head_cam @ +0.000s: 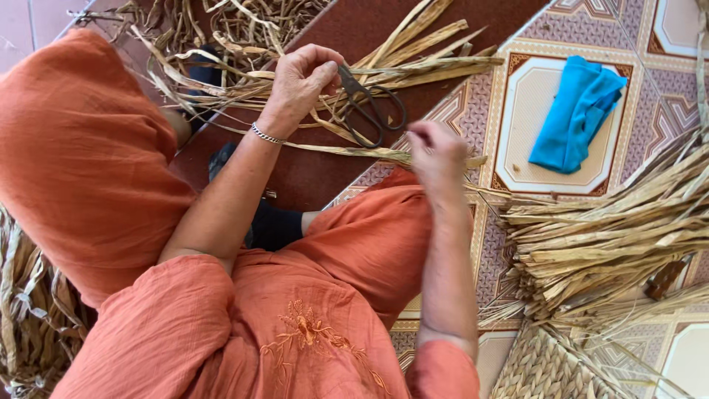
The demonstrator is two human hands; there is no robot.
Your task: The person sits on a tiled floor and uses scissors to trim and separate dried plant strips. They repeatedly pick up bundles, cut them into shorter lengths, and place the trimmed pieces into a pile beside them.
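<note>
Nearest you, your right hand [437,151] pinches a dried straw strand [354,150] between its fingertips, drawing it taut, it seems, so it lies straight. Just beyond that pinch, your left hand [303,77] is closed around the dark scissors [373,111], blades hidden in the fist. Farther out, beyond the scissors, loose straw [244,29] lies heaped.

We note a loose rust-orange cotton garment [310,310] with short sleeves, a floral motif embroidered in matching thread [310,331] on the front, and a thin silver chain bracelet [266,135] on the left wrist.
</note>
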